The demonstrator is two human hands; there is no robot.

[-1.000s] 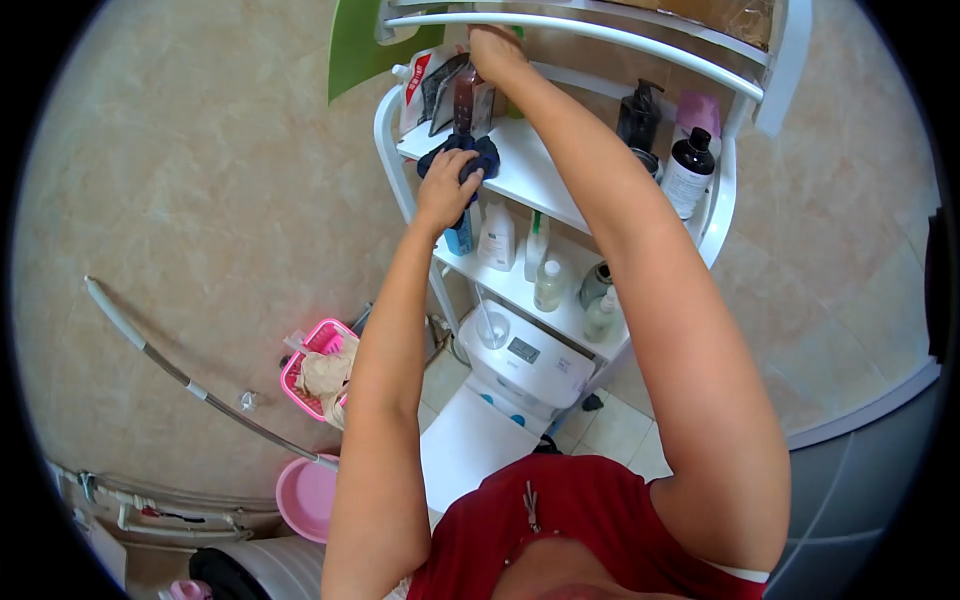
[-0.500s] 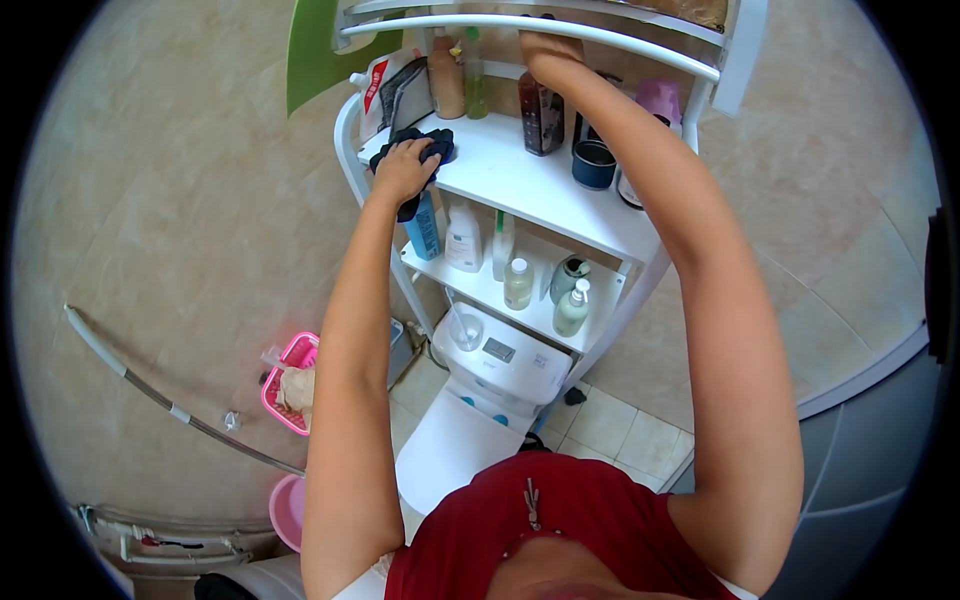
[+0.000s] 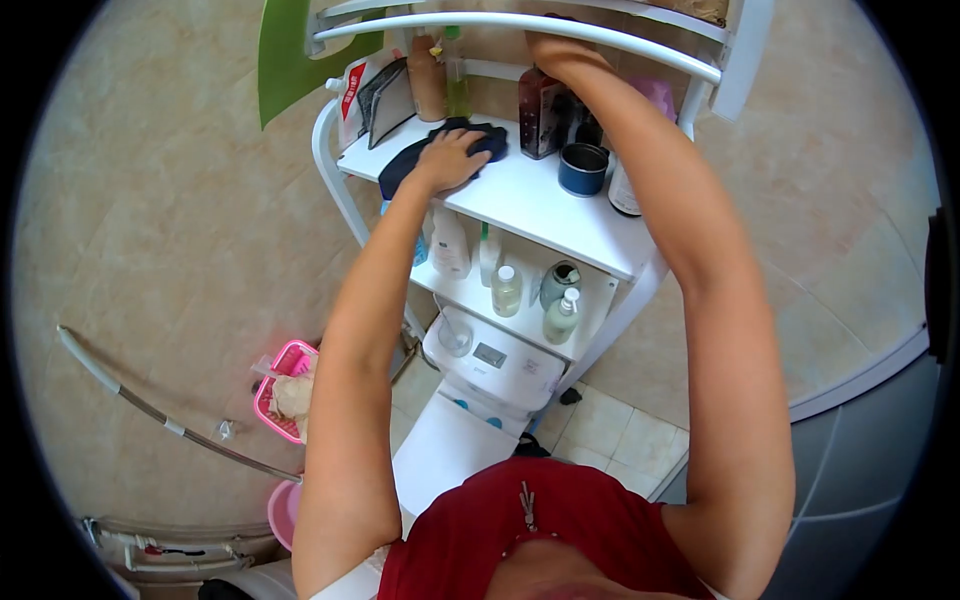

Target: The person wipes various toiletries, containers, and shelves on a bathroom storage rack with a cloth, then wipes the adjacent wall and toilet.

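On the upper shelf [image 3: 530,200], in the head view, the dark cloth [image 3: 400,170] was pressed by the spread left hand [image 3: 450,161]; it had been shifted inward from the left end, bringing the work nearer the middle. Well apart, the right hand [image 3: 563,54] was held at the dark red bottle's [image 3: 538,120] top; its grip could not be told.

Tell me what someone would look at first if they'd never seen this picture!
Probably the red top at the bottom middle, with two long bare arms stretched toward the white rack. Next, perhaps the left hand, resting on a dark cloth on the upper shelf. The bright pink basket, low on the left, stands out too.
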